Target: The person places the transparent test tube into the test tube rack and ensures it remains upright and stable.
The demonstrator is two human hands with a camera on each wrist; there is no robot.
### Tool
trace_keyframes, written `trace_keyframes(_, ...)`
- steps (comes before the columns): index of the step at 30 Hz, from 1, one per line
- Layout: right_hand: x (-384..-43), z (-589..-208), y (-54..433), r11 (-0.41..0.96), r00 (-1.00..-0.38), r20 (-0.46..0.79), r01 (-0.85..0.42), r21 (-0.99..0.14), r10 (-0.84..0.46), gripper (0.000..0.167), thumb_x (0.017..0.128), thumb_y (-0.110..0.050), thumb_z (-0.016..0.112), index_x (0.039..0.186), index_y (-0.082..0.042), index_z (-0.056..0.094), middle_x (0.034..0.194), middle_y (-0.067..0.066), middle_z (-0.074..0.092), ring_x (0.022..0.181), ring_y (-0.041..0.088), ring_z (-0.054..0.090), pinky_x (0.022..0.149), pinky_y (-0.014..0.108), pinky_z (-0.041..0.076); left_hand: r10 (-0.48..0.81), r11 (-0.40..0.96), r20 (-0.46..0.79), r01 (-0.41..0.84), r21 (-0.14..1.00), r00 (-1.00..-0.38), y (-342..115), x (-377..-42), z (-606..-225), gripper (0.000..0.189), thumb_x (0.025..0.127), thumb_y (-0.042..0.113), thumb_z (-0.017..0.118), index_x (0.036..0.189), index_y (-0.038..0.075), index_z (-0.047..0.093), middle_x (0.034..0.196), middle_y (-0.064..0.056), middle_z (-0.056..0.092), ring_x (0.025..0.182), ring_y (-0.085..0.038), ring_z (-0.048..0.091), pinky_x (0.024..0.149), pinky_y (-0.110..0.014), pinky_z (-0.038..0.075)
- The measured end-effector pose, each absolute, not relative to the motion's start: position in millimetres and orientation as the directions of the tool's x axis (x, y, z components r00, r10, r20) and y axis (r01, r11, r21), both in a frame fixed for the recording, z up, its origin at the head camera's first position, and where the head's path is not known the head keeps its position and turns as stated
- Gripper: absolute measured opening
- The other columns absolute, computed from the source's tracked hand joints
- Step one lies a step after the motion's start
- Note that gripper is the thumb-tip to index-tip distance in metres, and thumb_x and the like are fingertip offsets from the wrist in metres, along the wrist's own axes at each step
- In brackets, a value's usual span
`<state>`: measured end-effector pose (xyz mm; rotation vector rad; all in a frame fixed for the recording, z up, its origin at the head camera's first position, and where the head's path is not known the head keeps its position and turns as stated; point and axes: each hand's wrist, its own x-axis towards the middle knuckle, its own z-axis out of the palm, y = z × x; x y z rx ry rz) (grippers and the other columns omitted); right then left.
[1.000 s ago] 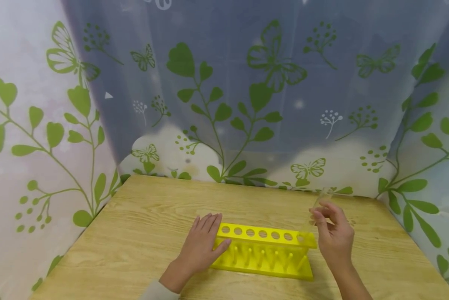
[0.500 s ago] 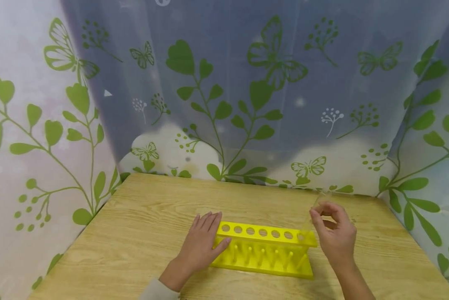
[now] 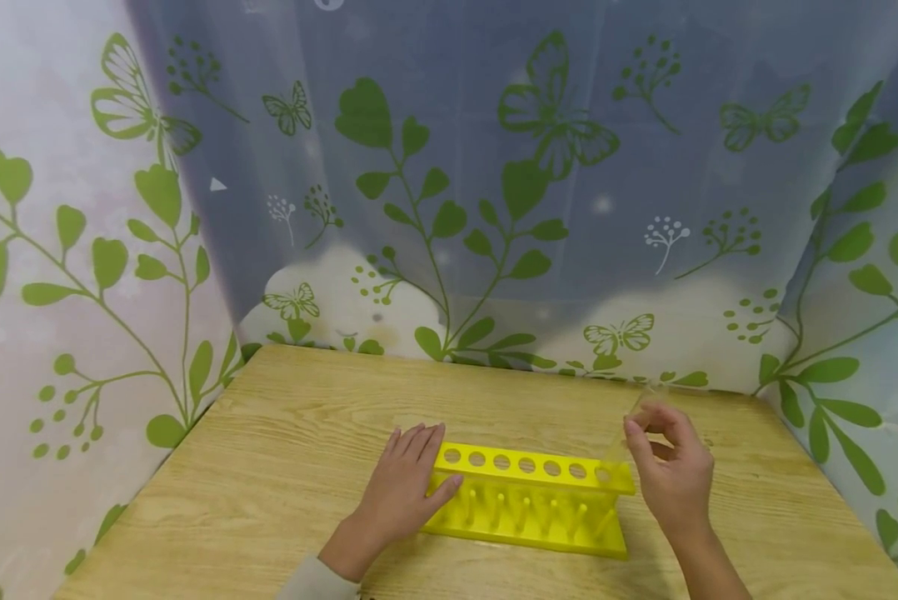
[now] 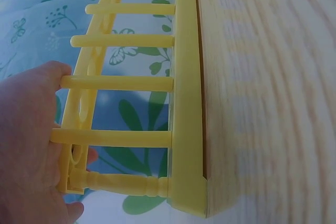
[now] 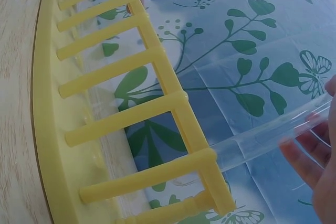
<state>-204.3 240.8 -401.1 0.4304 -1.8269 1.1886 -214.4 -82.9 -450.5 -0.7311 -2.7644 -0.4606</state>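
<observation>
A yellow test tube rack [image 3: 524,540] stands on the table, with a row of round holes in its top plate and upright pegs behind the front. My left hand [image 3: 396,487] holds its left end, thumb along the near side and fingers over the far side. At the other end, my right hand [image 3: 672,467] pinches a clear glass test tube [image 5: 257,140] between thumb and fingers. The tube leans, its upper end pointing away from me and its lower end at the rightmost hole. In the right wrist view that lower end shows behind the top plate.
The wood-grain table [image 3: 329,400] reaches back to a blue-grey cloth [image 3: 449,208] printed with green leaves and butterflies. Similar patterned cloths [image 3: 37,333] hang at both sides. The rack's other visible holes hold no tubes.
My right hand has tilted slightly and its fingers have curled in, with the tube's upper end a little lower. The left hand and rack stay in place.
</observation>
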Motion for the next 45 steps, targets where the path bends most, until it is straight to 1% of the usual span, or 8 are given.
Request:
trace_keyframes(8,-208,-402,242,0.429,-0.504,0.849,-0.739,-0.519,0.158,0.017,0.084,0.019,0.060,0.101,0.017,0.059,0.087,0.003,0.066,0.076,0.001,0.064,0.061,0.011,0.052,0.437,0.821,0.314,0.516,0.244,-0.843,-83,-215,-450,0.072,0.100,0.054,0.040,0.150,0.002,0.035,0.149,-0.011,0.041,0.139,-0.032,0.034,0.115,-0.054,0.021)
trace_keyframes(15,-196,-386,232,0.406,-0.493,0.856,-0.757,-0.511,0.157,0.010,0.085,0.023,0.055,0.095,0.019,0.056,0.083,0.001,0.066,0.070,0.002,0.061,0.058,0.010,0.050,0.435,0.821,0.312,0.514,0.248,-0.845,-83,-214,-450,0.071,0.100,0.053,0.042,0.149,0.002,0.035,0.150,-0.011,0.041,0.139,-0.032,0.035,0.115,-0.054,0.021)
trace_keyframes(20,-190,-380,226,0.407,-0.502,0.851,-0.753,-0.517,0.153,0.006,0.088,0.016,0.057,0.094,0.019,0.056,0.082,0.005,0.065,0.070,0.004,0.061,0.059,0.010,0.050,0.436,0.818,0.318,0.518,0.249,-0.842,-83,-212,-450,0.071,0.100,0.053,0.041,0.149,0.002,0.036,0.149,-0.012,0.042,0.139,-0.032,0.035,0.115,-0.055,0.022)
trace_keyframes(25,-193,-384,229,0.434,-0.511,0.846,-0.735,-0.521,0.151,0.012,0.091,0.007,0.060,0.094,0.018,0.057,0.081,0.012,0.062,0.073,0.004,0.061,0.059,0.009,0.050,0.438,0.814,0.327,0.524,0.252,-0.837,-83,-211,-450,0.071,0.100,0.053,0.041,0.148,0.001,0.037,0.148,-0.013,0.042,0.138,-0.033,0.036,0.114,-0.055,0.023)
trace_keyframes(29,-201,-395,237,0.446,-0.515,0.843,-0.725,-0.525,0.155,0.010,0.086,0.014,0.062,0.095,0.016,0.058,0.083,0.005,0.063,0.076,0.000,0.062,0.060,0.009,0.050,0.436,0.821,0.316,0.516,0.243,-0.843,-83,-213,-451,0.072,0.100,0.054,0.040,0.149,0.001,0.036,0.149,-0.012,0.042,0.138,-0.032,0.036,0.115,-0.054,0.022)
trace_keyframes(35,-202,-400,242,0.492,-0.555,0.813,-0.665,-0.561,0.176,0.020,0.081,0.017,0.065,0.100,0.012,0.060,0.086,-0.011,0.062,0.077,-0.003,0.062,0.062,0.009,0.051,0.430,0.829,0.304,0.505,0.242,-0.850,-83,-213,-453,0.072,0.100,0.054,0.040,0.150,0.003,0.034,0.150,-0.010,0.041,0.138,-0.030,0.035,0.115,-0.054,0.021)
trace_keyframes(40,-201,-400,242,0.518,-0.548,0.816,-0.652,-0.554,0.183,0.031,0.079,0.018,0.067,0.108,0.013,0.058,0.087,-0.016,0.060,0.073,-0.006,0.061,0.064,0.008,0.050,0.427,0.823,0.312,0.508,0.255,-0.849,-83,-213,-453,0.071,0.100,0.053,0.041,0.150,0.003,0.035,0.150,-0.011,0.041,0.138,-0.031,0.035,0.115,-0.054,0.021)
trace_keyframes(45,-203,-401,242,0.511,-0.536,0.824,-0.664,-0.546,0.185,0.031,0.078,0.018,0.068,0.107,0.013,0.059,0.087,-0.015,0.061,0.074,-0.005,0.061,0.065,0.008,0.050,0.427,0.825,0.313,0.507,0.249,-0.848,-83,-213,-451,0.071,0.100,0.053,0.042,0.150,0.003,0.034,0.150,-0.011,0.041,0.139,-0.031,0.035,0.115,-0.054,0.021)
